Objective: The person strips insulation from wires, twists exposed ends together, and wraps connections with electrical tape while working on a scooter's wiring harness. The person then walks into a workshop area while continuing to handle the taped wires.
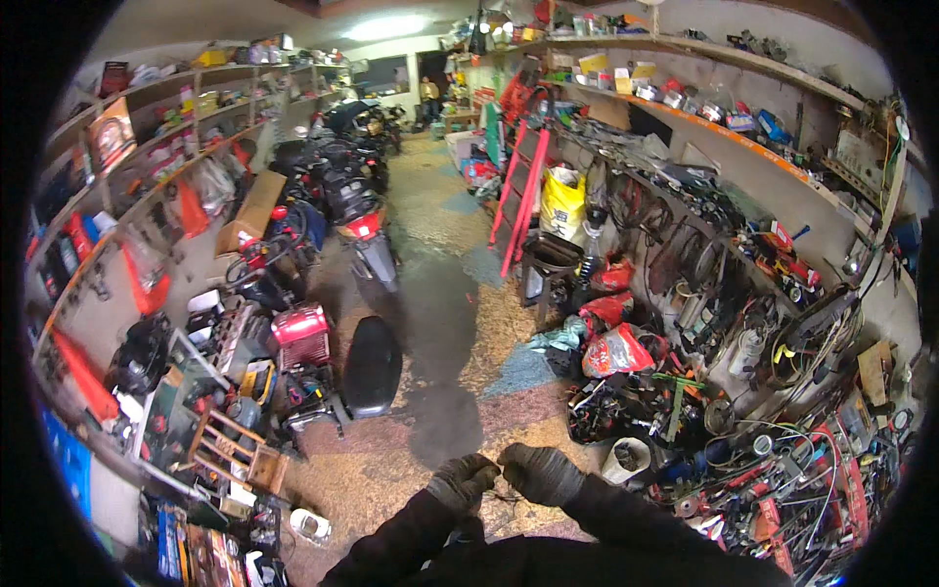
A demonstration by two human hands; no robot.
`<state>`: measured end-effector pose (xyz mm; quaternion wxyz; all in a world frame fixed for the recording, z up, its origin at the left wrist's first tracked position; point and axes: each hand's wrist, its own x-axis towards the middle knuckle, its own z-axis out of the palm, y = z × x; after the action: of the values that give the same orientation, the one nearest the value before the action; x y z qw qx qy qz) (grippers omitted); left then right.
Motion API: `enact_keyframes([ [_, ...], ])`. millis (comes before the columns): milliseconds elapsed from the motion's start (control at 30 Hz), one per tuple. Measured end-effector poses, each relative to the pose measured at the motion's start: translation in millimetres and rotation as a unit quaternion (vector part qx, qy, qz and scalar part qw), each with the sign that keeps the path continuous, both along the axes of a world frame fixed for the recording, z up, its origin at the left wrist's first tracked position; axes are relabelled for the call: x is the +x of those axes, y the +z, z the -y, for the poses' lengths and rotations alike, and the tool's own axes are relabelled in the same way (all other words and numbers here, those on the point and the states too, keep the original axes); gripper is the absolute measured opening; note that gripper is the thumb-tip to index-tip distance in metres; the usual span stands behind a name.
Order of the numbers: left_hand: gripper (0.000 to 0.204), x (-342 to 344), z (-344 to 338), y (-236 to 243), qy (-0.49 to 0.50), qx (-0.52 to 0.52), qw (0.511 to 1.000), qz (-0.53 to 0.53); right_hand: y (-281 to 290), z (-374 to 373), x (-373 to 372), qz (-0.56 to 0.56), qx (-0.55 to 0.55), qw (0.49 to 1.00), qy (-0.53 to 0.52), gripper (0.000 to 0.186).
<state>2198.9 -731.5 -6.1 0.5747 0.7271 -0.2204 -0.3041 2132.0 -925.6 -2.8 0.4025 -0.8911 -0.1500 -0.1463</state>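
My left hand (pixel 464 480) and my right hand (pixel 544 474) wear dark grey gloves and meet in front of my body, low in the middle of the view. Both have their fingers curled in a pinch, with the fingertips almost touching. Whatever they pinch is too small or too hidden to name. Some thin dark strands show just below the gap between them, and I cannot tell whether they belong to what I hold. Ahead on the floor lies a black motorcycle seat (pixel 373 367), apart from both hands.
Motorcycles (pixel 354 191) line the left side of the aisle. A red stepladder (pixel 524 201) leans at the right, near a yellow sack (pixel 562 203). Heaped tools and parts (pixel 782 489) cover the right foreground. A wooden chair (pixel 235 452) lies at left. A person (pixel 429 98) stands far back.
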Motion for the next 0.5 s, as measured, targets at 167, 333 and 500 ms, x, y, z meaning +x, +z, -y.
enact_keyframes([
  [167,0.024,140.2,31.1,-25.0,-0.085,-0.029,0.996,-0.010,7.5,27.2,119.1,-0.004,-0.047,0.999,-0.013,0.021],
  [333,0.025,266.7,56.2,-25.2,-0.119,-0.030,0.990,-0.067,22.2,48.4,226.6,-0.063,-0.059,0.995,-0.039,0.022],
  [500,0.028,367.1,76.9,-12.4,-0.127,-0.109,0.971,-0.172,7.1,71.8,342.6,-0.079,-0.064,0.995,0.001,0.019],
])
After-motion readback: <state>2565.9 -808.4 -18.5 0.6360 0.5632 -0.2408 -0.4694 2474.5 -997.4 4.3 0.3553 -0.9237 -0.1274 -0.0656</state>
